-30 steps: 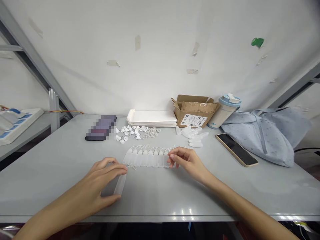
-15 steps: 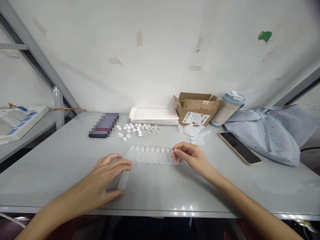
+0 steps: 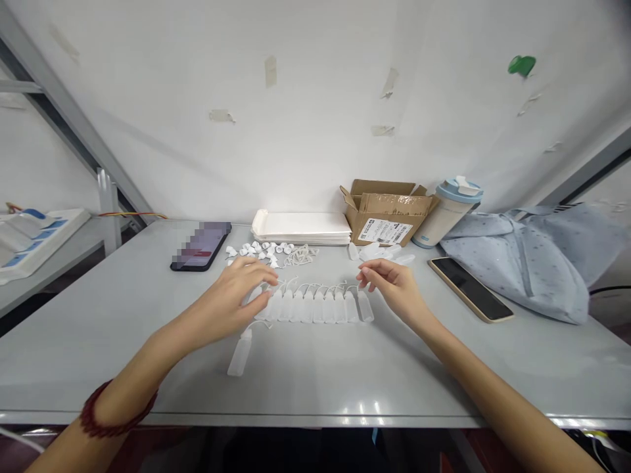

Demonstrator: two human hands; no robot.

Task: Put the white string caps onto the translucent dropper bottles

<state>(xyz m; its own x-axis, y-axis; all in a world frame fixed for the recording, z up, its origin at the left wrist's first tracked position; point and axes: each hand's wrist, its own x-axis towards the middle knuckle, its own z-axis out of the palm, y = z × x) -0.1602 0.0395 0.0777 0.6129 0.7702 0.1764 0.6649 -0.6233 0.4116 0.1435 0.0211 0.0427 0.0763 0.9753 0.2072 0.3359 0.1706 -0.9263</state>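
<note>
A row of several small translucent plastic bottles lies side by side at the table's middle. My left hand reaches over the row's left end, fingers loosely curled and apart, holding nothing I can see. One single bottle lies apart on the table just below that hand. My right hand hovers at the row's right end, above the last bottle, with thumb and fingertips drawn close together; anything between them is too small to make out.
Behind the row lie several white caps, a dark phone, a stack of white trays, a cardboard box, loose bottles, a blue-lidded cup, a second phone and a blue cloth bag.
My left hand let go of the single bottle and moved up to the row's left end. My right hand shifted right and up; the row now has more bottles at its right end.
</note>
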